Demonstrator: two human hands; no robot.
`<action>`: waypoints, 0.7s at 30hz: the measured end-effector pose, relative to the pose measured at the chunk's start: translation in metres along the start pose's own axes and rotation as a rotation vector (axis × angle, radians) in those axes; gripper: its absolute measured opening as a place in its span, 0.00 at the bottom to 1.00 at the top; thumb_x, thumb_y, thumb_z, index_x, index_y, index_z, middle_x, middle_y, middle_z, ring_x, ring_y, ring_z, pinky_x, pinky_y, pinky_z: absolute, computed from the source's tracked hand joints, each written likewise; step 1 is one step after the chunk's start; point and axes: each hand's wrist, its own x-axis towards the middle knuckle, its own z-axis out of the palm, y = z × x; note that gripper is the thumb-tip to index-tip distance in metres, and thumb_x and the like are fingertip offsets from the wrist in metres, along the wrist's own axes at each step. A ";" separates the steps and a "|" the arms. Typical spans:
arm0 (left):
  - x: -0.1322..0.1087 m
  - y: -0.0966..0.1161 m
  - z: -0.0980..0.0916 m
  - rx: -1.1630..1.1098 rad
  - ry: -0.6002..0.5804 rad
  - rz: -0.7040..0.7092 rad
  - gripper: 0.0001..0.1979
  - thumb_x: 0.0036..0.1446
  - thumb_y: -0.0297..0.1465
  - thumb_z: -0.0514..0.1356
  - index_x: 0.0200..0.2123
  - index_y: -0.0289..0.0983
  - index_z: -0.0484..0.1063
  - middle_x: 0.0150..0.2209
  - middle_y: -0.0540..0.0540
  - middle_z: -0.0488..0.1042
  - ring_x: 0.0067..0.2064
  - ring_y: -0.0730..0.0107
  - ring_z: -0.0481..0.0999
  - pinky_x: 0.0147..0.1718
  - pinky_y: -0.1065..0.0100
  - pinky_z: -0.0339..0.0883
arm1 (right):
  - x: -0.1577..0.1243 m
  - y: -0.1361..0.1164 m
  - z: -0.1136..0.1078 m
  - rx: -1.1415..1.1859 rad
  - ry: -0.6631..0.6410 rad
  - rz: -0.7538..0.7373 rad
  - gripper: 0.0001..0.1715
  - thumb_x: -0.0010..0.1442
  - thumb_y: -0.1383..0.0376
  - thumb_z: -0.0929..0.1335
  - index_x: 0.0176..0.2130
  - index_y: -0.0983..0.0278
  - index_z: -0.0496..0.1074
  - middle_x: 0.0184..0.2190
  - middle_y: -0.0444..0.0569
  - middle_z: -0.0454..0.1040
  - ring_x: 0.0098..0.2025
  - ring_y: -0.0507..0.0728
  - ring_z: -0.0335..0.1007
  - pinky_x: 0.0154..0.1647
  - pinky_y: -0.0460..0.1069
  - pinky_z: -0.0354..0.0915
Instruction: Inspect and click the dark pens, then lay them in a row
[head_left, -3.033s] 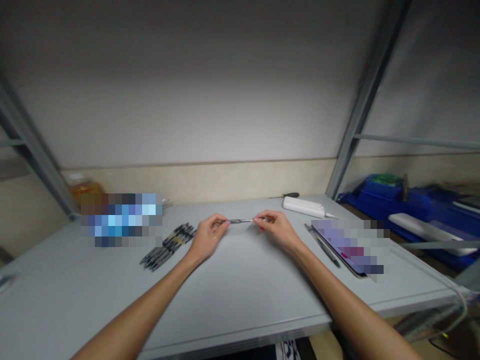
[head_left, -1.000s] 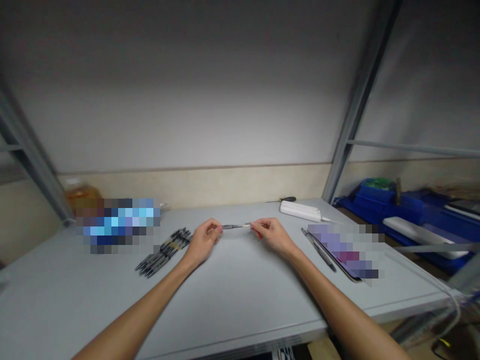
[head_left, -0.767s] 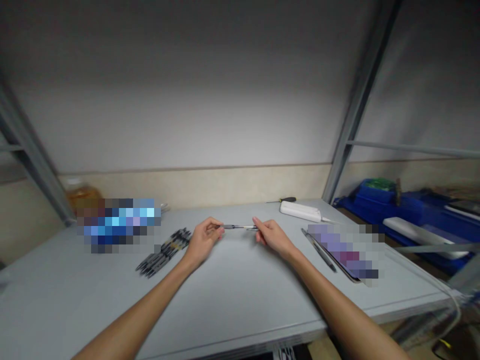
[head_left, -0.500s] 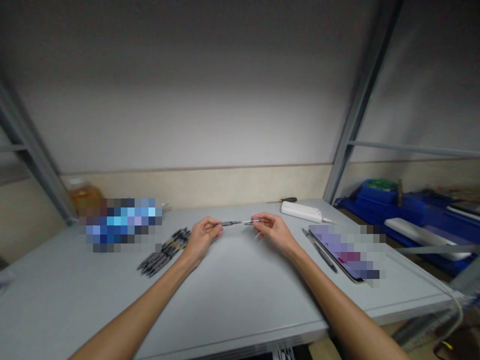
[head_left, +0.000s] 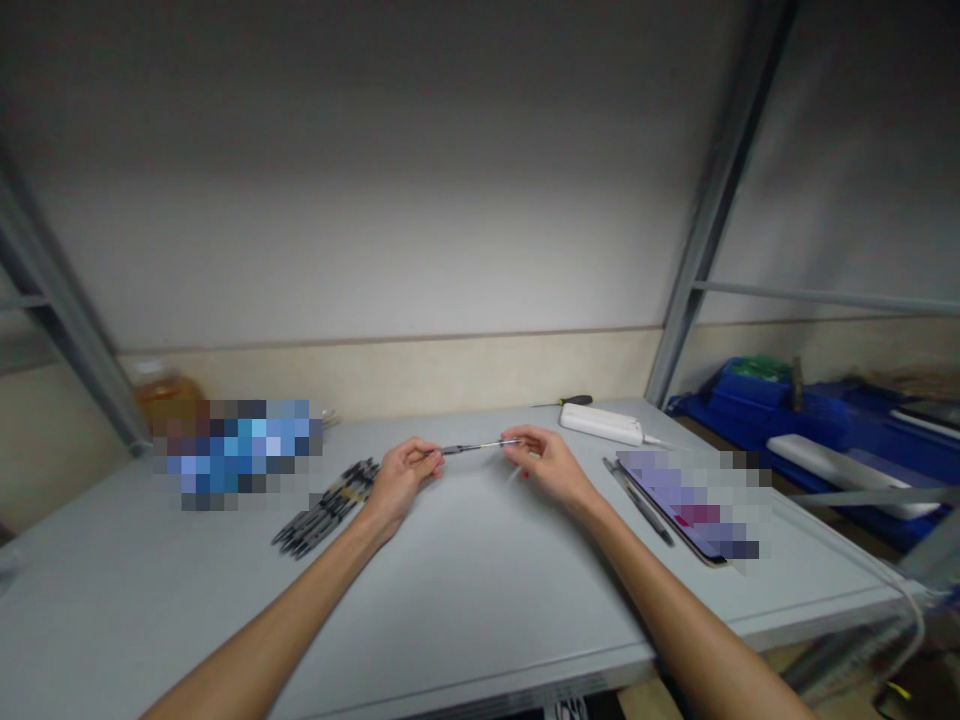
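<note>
Our left hand (head_left: 401,478) pinches one end of a thin pen (head_left: 476,447) and our right hand (head_left: 544,462) pinches the other. We hold it level just above the grey worktop (head_left: 465,590). A row of dark pens (head_left: 330,505) lies near the left hand. A white box (head_left: 604,422) and a screwdriver (head_left: 574,401) sit by the pale back wall (head_left: 420,250). Past a steel post (head_left: 712,210) on the right stand blue bins (head_left: 780,405).
</note>
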 end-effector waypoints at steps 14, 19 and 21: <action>-0.003 0.004 0.003 -0.071 -0.020 -0.090 0.15 0.35 0.34 0.68 0.24 0.33 0.68 0.22 0.51 0.72 0.23 0.80 0.69 0.28 0.74 0.65 | -0.001 -0.001 0.000 0.047 -0.018 -0.019 0.24 0.45 0.57 0.71 0.41 0.65 0.71 0.22 0.44 0.68 0.23 0.50 0.61 0.21 0.44 0.58; -0.003 0.003 0.000 -0.085 -0.033 -0.145 0.15 0.37 0.35 0.68 0.25 0.33 0.68 0.22 0.50 0.72 0.23 0.80 0.69 0.28 0.74 0.65 | -0.002 0.000 0.001 -0.094 -0.018 -0.023 0.15 0.49 0.57 0.68 0.31 0.67 0.74 0.20 0.45 0.68 0.21 0.49 0.58 0.23 0.45 0.57; -0.003 0.001 -0.001 -0.067 -0.029 -0.137 0.16 0.36 0.36 0.68 0.24 0.33 0.67 0.21 0.50 0.72 0.22 0.80 0.69 0.28 0.74 0.65 | -0.003 -0.001 0.003 -0.152 -0.037 -0.022 0.18 0.52 0.55 0.66 0.25 0.67 0.73 0.16 0.43 0.65 0.20 0.49 0.56 0.21 0.44 0.53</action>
